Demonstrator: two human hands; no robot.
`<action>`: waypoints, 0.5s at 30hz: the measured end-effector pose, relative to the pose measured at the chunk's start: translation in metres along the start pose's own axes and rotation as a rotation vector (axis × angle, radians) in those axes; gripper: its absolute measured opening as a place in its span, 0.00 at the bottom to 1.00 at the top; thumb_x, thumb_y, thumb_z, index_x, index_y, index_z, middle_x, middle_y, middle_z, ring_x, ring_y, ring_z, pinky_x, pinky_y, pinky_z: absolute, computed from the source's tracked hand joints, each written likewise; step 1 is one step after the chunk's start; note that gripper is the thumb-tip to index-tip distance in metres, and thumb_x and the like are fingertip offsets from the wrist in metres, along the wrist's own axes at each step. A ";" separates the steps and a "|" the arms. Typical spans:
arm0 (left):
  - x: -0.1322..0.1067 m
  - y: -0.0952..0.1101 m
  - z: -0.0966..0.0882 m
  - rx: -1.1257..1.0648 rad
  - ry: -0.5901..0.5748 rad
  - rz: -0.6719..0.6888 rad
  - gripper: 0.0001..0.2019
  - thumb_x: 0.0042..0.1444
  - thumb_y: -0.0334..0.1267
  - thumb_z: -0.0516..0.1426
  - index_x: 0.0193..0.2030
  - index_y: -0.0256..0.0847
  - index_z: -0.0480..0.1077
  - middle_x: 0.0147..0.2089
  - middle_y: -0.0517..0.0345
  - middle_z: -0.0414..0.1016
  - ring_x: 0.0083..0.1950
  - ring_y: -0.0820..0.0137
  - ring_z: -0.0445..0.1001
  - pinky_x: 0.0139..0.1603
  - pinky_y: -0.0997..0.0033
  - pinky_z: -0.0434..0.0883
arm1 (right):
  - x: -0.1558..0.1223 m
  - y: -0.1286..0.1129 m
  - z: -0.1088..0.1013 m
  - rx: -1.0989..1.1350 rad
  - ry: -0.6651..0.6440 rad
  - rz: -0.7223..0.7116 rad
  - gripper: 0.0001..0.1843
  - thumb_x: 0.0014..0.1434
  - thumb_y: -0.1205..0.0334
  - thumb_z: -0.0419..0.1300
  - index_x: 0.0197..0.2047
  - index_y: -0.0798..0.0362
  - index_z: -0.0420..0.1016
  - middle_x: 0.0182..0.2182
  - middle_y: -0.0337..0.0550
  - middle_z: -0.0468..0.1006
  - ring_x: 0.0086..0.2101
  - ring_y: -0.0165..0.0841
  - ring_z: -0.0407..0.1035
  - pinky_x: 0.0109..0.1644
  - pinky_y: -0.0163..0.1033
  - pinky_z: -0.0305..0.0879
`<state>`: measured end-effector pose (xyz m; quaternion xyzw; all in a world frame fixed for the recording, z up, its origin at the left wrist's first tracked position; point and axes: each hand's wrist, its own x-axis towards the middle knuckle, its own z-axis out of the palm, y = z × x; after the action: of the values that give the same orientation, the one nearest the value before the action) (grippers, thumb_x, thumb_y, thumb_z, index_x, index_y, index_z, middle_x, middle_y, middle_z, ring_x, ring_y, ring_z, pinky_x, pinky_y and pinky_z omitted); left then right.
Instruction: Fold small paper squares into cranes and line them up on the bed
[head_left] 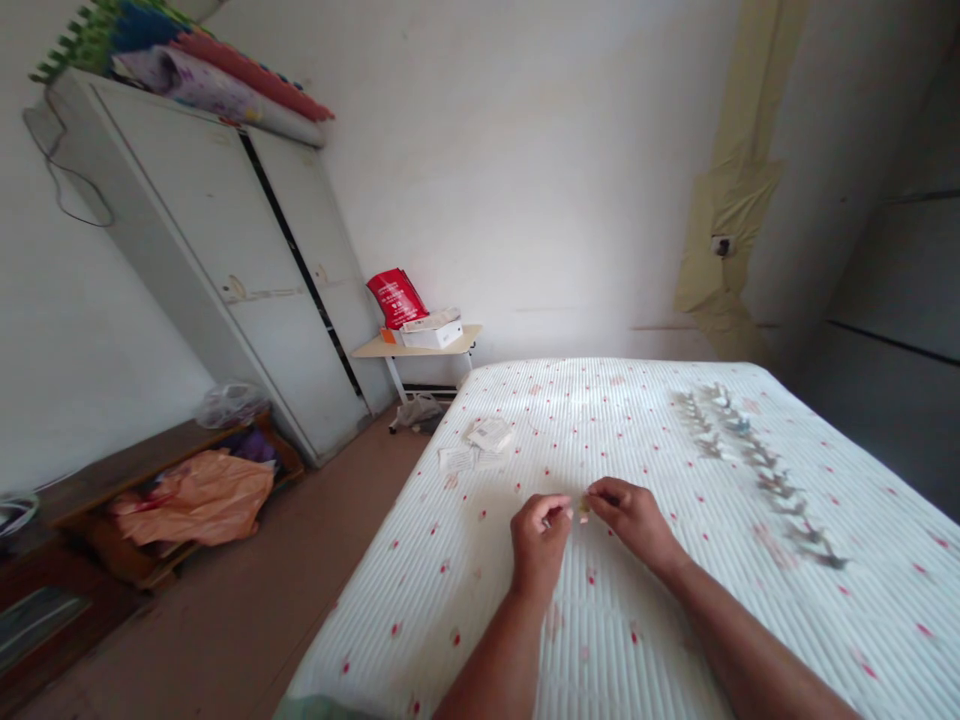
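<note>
Above the bed's quilted cover [487,600], my two hands nearly meet. My right hand [630,515] pinches a small yellowish folded piece of paper [583,508] between thumb and fingers. Close beside that piece, the fingers of my left hand [538,540] are bent and pressed together; whether they grip its edge is too small to tell. To the right, two rows of small folded figures [776,480], which look like paper cranes, stand on the cover. Farther back on the left lie thin pale paper sheets [491,436] in a loose pile.
A small table [367,347] beyond the bed carries a red bag [397,298] and a white box [433,333]. On the left stand a grey cabinet [217,230] with rolled mats on top and a low wooden cabinet [150,450] with an orange plastic bag [199,500].
</note>
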<state>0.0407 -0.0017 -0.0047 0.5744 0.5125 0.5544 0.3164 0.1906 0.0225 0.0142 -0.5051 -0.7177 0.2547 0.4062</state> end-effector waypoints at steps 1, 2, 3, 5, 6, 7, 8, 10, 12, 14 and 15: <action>0.001 0.001 -0.001 0.027 0.006 0.037 0.09 0.47 0.30 0.54 0.35 0.36 0.74 0.32 0.56 0.75 0.34 0.72 0.72 0.36 0.75 0.69 | 0.000 -0.001 0.000 -0.004 -0.049 -0.017 0.12 0.53 0.59 0.52 0.27 0.53 0.74 0.23 0.38 0.74 0.25 0.30 0.67 0.29 0.33 0.61; 0.002 0.002 -0.002 0.050 -0.001 0.061 0.09 0.47 0.29 0.54 0.35 0.36 0.74 0.32 0.56 0.74 0.34 0.73 0.72 0.37 0.75 0.69 | -0.001 -0.001 0.000 -0.007 -0.091 -0.033 0.11 0.53 0.60 0.52 0.27 0.53 0.74 0.23 0.38 0.74 0.25 0.30 0.67 0.29 0.33 0.61; 0.002 0.002 -0.002 0.072 -0.013 0.077 0.09 0.46 0.28 0.54 0.34 0.37 0.74 0.32 0.56 0.74 0.33 0.73 0.71 0.36 0.75 0.68 | -0.001 -0.002 0.001 -0.008 -0.130 -0.048 0.11 0.53 0.60 0.52 0.27 0.53 0.74 0.23 0.38 0.75 0.25 0.30 0.67 0.30 0.33 0.61; 0.003 0.000 -0.001 0.116 -0.036 0.092 0.09 0.46 0.27 0.54 0.32 0.37 0.74 0.31 0.57 0.74 0.33 0.73 0.71 0.35 0.76 0.68 | -0.001 -0.004 0.001 -0.003 -0.188 -0.071 0.11 0.53 0.61 0.52 0.28 0.53 0.75 0.25 0.39 0.75 0.26 0.30 0.67 0.32 0.34 0.61; 0.003 -0.002 0.000 0.137 -0.042 0.095 0.08 0.46 0.27 0.54 0.31 0.38 0.74 0.31 0.57 0.74 0.33 0.72 0.71 0.35 0.75 0.67 | -0.001 -0.004 0.002 0.001 -0.205 -0.077 0.11 0.53 0.61 0.53 0.28 0.53 0.75 0.25 0.40 0.76 0.26 0.31 0.67 0.32 0.34 0.61; 0.003 -0.004 0.000 0.154 -0.047 0.094 0.08 0.46 0.27 0.54 0.31 0.38 0.74 0.31 0.57 0.74 0.34 0.72 0.71 0.36 0.75 0.67 | -0.001 -0.004 0.002 0.006 -0.215 -0.077 0.11 0.53 0.61 0.53 0.28 0.53 0.76 0.25 0.40 0.76 0.26 0.31 0.67 0.32 0.34 0.61; 0.003 -0.006 0.001 0.164 -0.049 0.090 0.08 0.46 0.28 0.53 0.31 0.38 0.74 0.31 0.57 0.74 0.34 0.72 0.71 0.36 0.75 0.67 | -0.001 -0.003 0.002 0.015 -0.216 -0.072 0.11 0.53 0.61 0.53 0.28 0.53 0.76 0.25 0.40 0.76 0.26 0.31 0.67 0.32 0.34 0.61; 0.003 -0.009 0.001 0.167 -0.055 0.078 0.09 0.46 0.28 0.53 0.31 0.38 0.74 0.31 0.57 0.75 0.34 0.72 0.71 0.37 0.75 0.67 | -0.001 -0.001 0.003 0.054 -0.216 -0.050 0.10 0.52 0.61 0.53 0.28 0.53 0.75 0.24 0.39 0.75 0.26 0.31 0.68 0.31 0.34 0.61; 0.004 -0.009 0.001 0.162 -0.062 0.065 0.09 0.45 0.27 0.53 0.31 0.38 0.74 0.30 0.58 0.75 0.34 0.72 0.71 0.37 0.75 0.67 | -0.001 0.001 0.005 0.109 -0.225 -0.027 0.10 0.52 0.61 0.53 0.28 0.53 0.75 0.23 0.39 0.75 0.25 0.30 0.68 0.30 0.33 0.61; 0.004 -0.008 0.000 0.172 -0.066 0.059 0.09 0.45 0.27 0.53 0.30 0.39 0.73 0.30 0.59 0.75 0.34 0.72 0.71 0.37 0.75 0.67 | -0.001 0.002 0.006 0.147 -0.237 -0.018 0.09 0.52 0.61 0.53 0.27 0.53 0.74 0.22 0.38 0.75 0.25 0.30 0.67 0.29 0.32 0.61; 0.004 -0.008 0.000 0.185 -0.069 0.058 0.09 0.46 0.27 0.52 0.30 0.39 0.73 0.30 0.59 0.75 0.34 0.72 0.71 0.37 0.75 0.67 | -0.002 0.001 0.006 0.156 -0.238 -0.016 0.09 0.52 0.62 0.53 0.27 0.53 0.73 0.22 0.38 0.74 0.24 0.30 0.67 0.28 0.32 0.60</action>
<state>0.0385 0.0043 -0.0106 0.6345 0.5334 0.4937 0.2632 0.1862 0.0217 0.0092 -0.4324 -0.7428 0.3644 0.3584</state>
